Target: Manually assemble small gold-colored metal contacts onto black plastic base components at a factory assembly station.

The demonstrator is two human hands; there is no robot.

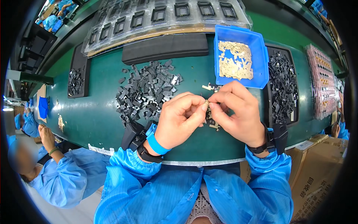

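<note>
My left hand (181, 116) and my right hand (237, 112) meet above the green bench, fingertips pinched together. Between them is a tiny pale piece (207, 101), mostly covered by the fingers, so its kind is unclear. A few flat cream-coloured pieces (207, 87) lie just beyond the fingertips, and more small bits show below the hands. Left of my left hand spreads a heap of small black plastic parts (147, 89). Beyond my right hand stands a blue bin (264, 71) with many flat cream-coloured pieces (235, 61) in it.
Black trays of small black parts stand at right (297, 115) and left (85, 87). A black foam block (166, 48) lies before stacked clear trays (169, 23) of black frames. Pink-edged trays (320, 82) sit far right, above a cardboard box (317, 164). A co-worker (67, 171) sits at left.
</note>
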